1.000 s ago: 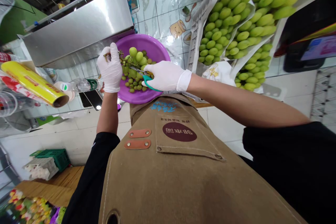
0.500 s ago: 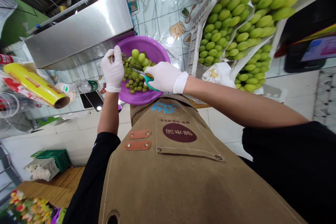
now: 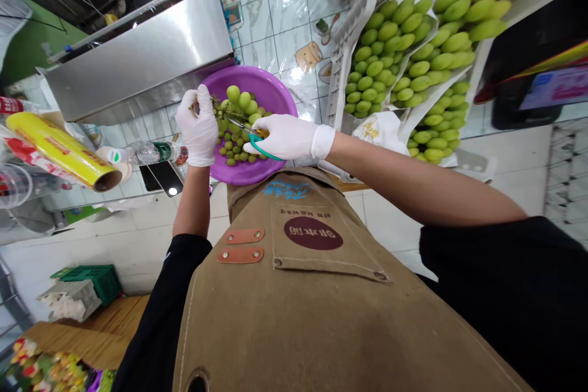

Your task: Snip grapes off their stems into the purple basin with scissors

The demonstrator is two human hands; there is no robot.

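Observation:
A purple basin (image 3: 276, 87) holds loose green grapes (image 3: 233, 149) and part of a bunch. My left hand (image 3: 197, 127), in a white glove, pinches the stem of a grape bunch (image 3: 239, 101) over the basin's left side. My right hand (image 3: 289, 136), also gloved, grips scissors (image 3: 265, 148) with teal handles. Their blades point left into the bunch, among the stalks. Whether the blades touch a stalk I cannot tell. Both hands are above the basin, close to the brown apron (image 3: 257, 208).
A white crate (image 3: 339, 67) of green grapes stands right of the basin. Behind and left is a steel box (image 3: 151, 43). A plastic bottle (image 3: 149, 152), a black phone (image 3: 165, 178) and a yellow film roll (image 3: 64, 150) lie on the left.
The scissors' teal handle loop looks wider apart now, and my right hand has shifted slightly. My left hand keeps its hold on the stem. The view has moved a little.

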